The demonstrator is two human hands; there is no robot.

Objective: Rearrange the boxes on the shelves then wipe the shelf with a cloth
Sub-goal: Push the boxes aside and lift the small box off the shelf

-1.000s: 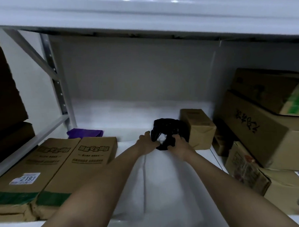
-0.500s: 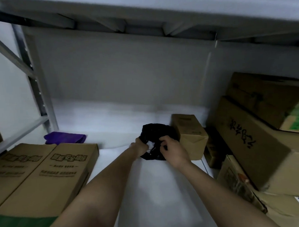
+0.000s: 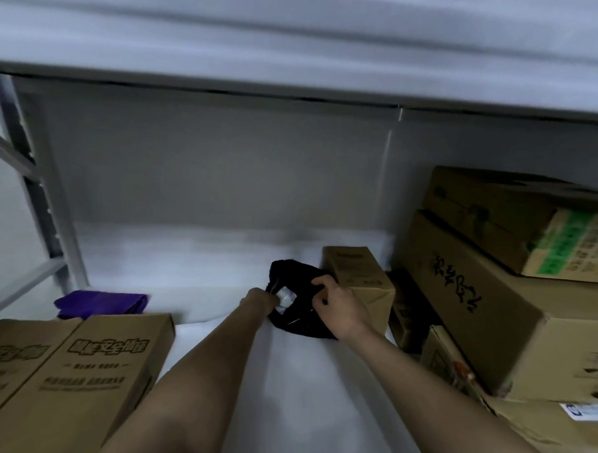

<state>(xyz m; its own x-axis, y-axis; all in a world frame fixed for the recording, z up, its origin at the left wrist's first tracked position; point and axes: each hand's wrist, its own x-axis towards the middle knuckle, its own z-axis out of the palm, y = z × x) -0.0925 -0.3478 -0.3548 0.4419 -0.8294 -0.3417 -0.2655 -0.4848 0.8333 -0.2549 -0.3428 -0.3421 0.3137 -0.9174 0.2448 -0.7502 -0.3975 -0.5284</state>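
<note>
I note matt brown cardboard on the 2 flat printed boxes [image 3: 81, 372]; the crumpled black plastic bag [image 3: 294, 315] faintly glossy; purple folded cloth [image 3: 102, 303] soft; white shelf board [image 3: 298, 397] smooth.

The flat carton [image 3: 102, 375] at the left carries bold outlined Chinese characters, too blurred to read; the big box [image 3: 479, 307] at the right bears brush-style black characters, also unreadable; a white label [image 3: 591, 410] shows only illegible print
</note>
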